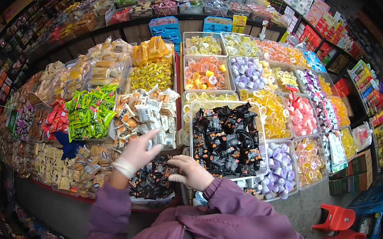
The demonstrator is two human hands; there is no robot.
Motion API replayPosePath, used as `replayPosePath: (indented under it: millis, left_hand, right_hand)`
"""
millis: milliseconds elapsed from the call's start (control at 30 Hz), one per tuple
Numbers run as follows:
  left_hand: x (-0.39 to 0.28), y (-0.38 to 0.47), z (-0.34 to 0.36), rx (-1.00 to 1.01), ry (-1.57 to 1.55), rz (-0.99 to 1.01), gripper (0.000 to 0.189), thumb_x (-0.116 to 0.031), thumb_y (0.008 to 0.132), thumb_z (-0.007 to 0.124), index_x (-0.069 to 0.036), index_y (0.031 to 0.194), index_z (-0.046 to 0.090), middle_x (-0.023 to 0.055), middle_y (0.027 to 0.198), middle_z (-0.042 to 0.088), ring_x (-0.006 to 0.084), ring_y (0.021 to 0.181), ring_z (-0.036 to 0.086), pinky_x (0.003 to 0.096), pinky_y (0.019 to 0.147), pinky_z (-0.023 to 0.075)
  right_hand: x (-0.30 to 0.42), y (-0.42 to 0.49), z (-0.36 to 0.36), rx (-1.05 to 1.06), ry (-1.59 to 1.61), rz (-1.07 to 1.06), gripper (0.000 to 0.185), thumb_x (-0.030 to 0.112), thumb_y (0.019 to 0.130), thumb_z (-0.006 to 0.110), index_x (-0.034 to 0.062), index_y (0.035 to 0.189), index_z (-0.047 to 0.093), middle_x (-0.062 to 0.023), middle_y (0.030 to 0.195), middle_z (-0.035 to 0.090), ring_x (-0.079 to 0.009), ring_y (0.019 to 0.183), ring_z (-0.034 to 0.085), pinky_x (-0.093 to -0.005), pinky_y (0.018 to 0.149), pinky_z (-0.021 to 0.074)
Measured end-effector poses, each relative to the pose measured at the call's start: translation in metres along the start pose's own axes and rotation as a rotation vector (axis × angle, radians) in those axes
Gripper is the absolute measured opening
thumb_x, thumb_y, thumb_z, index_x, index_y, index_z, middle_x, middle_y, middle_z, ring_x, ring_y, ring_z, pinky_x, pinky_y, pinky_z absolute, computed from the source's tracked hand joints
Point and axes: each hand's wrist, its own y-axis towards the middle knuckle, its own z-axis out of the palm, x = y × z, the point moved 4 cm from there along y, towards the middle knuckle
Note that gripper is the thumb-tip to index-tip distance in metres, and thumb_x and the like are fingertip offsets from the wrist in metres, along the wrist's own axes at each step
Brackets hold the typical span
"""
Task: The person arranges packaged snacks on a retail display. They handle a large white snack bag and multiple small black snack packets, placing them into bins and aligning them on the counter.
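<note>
My left hand (pixel 138 156), in a thin pale glove, is held above the snack bins with fingers apart and nothing in it. Under its fingertips are small snacks in white and orange wrappers (pixel 146 112). My right hand (pixel 192 172), gloved too, has a black-wrapped packet (pixel 173 171) between its fingers and thumb. Just below lies a bin of similar black packets (pixel 151 182), partly covered by my hands. A clear plastic tub (pixel 265 142) heaped with black-wrapped packets (pixel 226 137) rests on top of the jelly-cup bins, to the right.
Green snack packets (pixel 91 111) and a dark blue cloth-like item (pixel 68 146) lie to the left. Bins of purple jelly cups (pixel 278 168) and yellow jelly cups (pixel 267 110) stand at right. Red plastic stools (pixel 336 217) are on the floor; stocked shelves (pixel 329 25) rise beyond.
</note>
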Motion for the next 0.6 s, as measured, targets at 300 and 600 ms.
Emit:
replayPosePath:
  millis: [300,600]
  left_hand:
    - [-0.076,0.118,0.155,-0.081,0.538,0.266,0.083,-0.032,0.079,0.081,-0.020,0.150,0.041,0.0161,0.142,0.049,0.0340,0.127,0.052,0.0468,0.105,0.0420]
    - [-0.061,0.125,0.155,-0.062,-0.086,0.237,0.045,-0.027,0.092,0.067,-0.021,0.135,0.058,0.0206,0.119,0.068,0.0375,0.107,0.066,0.0421,0.094,0.0525]
  right_hand:
    - [-0.106,-0.047,-0.098,-0.191,-0.809,0.675,0.069,0.033,0.080,0.080,0.0173,0.140,0.052,-0.0100,0.133,0.057,-0.0328,0.118,0.057,-0.0456,0.095,0.0491]
    - [-0.118,-0.079,-0.115,-0.628,-0.337,0.450,0.044,0.011,0.087,0.064,0.0080,0.130,0.059,-0.0183,0.119,0.067,-0.0376,0.110,0.061,-0.0437,0.098,0.0487]
